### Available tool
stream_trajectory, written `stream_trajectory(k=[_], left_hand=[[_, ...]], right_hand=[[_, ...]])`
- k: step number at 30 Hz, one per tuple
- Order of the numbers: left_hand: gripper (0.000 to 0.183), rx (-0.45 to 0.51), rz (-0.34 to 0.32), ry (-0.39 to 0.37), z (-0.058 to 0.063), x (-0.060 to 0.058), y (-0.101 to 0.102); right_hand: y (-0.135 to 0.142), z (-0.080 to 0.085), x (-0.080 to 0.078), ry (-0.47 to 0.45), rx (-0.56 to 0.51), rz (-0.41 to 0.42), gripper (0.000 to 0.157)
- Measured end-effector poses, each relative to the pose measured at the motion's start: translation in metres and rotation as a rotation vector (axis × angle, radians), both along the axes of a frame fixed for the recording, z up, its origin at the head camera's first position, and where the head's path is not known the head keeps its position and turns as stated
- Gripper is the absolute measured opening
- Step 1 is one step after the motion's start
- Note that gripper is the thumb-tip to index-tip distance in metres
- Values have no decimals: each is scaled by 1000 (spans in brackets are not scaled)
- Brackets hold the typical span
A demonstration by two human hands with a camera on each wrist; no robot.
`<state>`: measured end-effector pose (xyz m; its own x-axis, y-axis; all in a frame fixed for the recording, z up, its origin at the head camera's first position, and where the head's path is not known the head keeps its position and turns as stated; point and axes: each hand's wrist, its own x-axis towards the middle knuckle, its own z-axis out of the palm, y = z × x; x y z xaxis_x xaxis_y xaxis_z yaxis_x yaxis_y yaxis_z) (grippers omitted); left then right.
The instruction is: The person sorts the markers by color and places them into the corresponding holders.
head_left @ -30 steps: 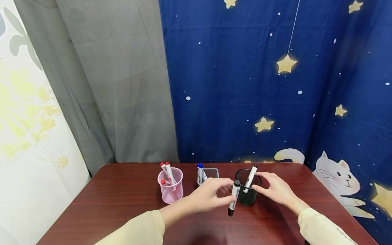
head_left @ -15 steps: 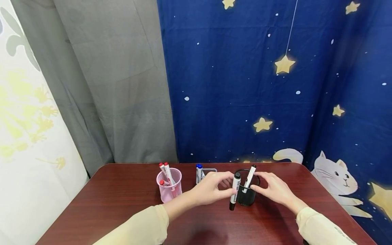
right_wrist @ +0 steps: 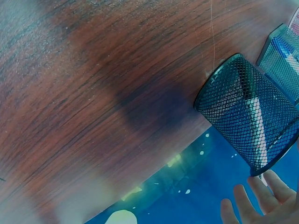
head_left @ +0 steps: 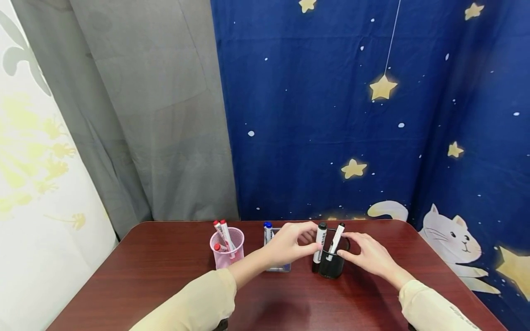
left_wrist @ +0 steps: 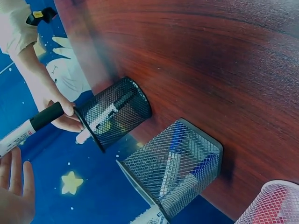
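Observation:
In the head view my left hand [head_left: 290, 243] pinches an upright black-capped whiteboard marker [head_left: 320, 236] between thumb and fingertips. That marker stands at the left side of a black mesh pen holder [head_left: 334, 269], overlapping its rim. My right hand [head_left: 370, 255] holds the holder's right rim, thumb in front and fingers behind. Another black-capped marker [head_left: 337, 236] leans inside the holder; the right wrist view shows its white barrel [right_wrist: 258, 126] through the mesh. Seen from the left wrist, the held marker [left_wrist: 23, 133] points its black end towards the holder's mouth.
Left of the black holder stands a grey mesh holder [left_wrist: 187, 126] with blue-capped markers [head_left: 268, 230], partly behind my left hand. Farther left is a pink mesh holder [head_left: 221, 262] with several red-capped markers [head_left: 225, 230]. All stand on a dark red-brown table [head_left: 165, 257], curtains behind.
My left hand has risen and shifted slightly right, bringing the marker upright against the black holder's left side. My right hand stays at the rim.

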<state>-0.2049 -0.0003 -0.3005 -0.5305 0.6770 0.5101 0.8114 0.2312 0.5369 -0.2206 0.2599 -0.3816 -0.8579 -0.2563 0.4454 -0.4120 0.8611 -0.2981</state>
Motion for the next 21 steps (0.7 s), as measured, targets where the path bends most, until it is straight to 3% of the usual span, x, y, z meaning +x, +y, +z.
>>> stream_trajectory(k=[21], left_hand=[[16,17,37,-50,9,-16,10]], right_hand=[[-1,1,1,-17,-3,-1,55]])
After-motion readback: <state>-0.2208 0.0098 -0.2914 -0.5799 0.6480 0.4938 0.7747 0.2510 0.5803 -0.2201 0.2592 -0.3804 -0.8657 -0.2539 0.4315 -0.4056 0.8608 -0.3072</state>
